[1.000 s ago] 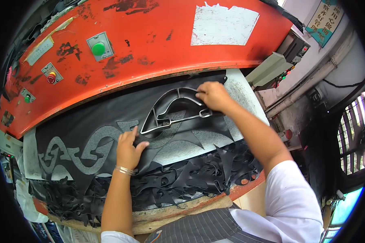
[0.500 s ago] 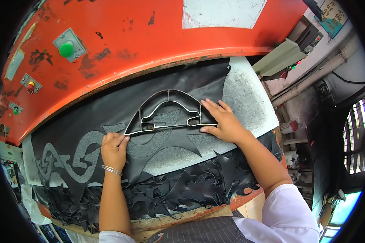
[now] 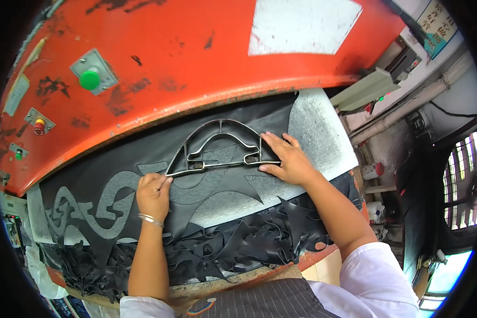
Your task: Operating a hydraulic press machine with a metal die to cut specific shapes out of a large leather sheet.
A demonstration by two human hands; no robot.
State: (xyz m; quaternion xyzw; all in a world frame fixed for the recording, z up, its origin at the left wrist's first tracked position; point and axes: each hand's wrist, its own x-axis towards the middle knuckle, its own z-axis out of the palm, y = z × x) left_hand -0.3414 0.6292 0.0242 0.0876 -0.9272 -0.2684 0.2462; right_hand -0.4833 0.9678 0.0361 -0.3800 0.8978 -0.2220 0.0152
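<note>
A metal cutting die (image 3: pixel 222 165), a strip-steel arch with a smaller curved outline inside, lies on a sheet of black leather (image 3: pixel 127 159). My left hand (image 3: pixel 153 195) pinches its left tip between thumb and fingers. Around the right corner, my right hand (image 3: pixel 291 163) grips it, fingers along the outer side and thumb by the lower edge. Cut-out openings in the leather, left of and beneath the die, show the pale grey cutting board (image 3: pixel 323 132). The undersides of the die's edges are hidden.
The orange press (image 3: pixel 196 58) rises just beyond the leather, with a green button (image 3: pixel 89 80) and a red-and-yellow knob (image 3: pixel 39 126) at left. Black leather scraps (image 3: pixel 238 238) heap along the near edge. A grey-green machine part (image 3: pixel 368 90) juts in at the far right.
The view has tilted slightly, so the press sits lower in the picture. Both hands keep their hold on the die, which has hardly shifted over the leather.
</note>
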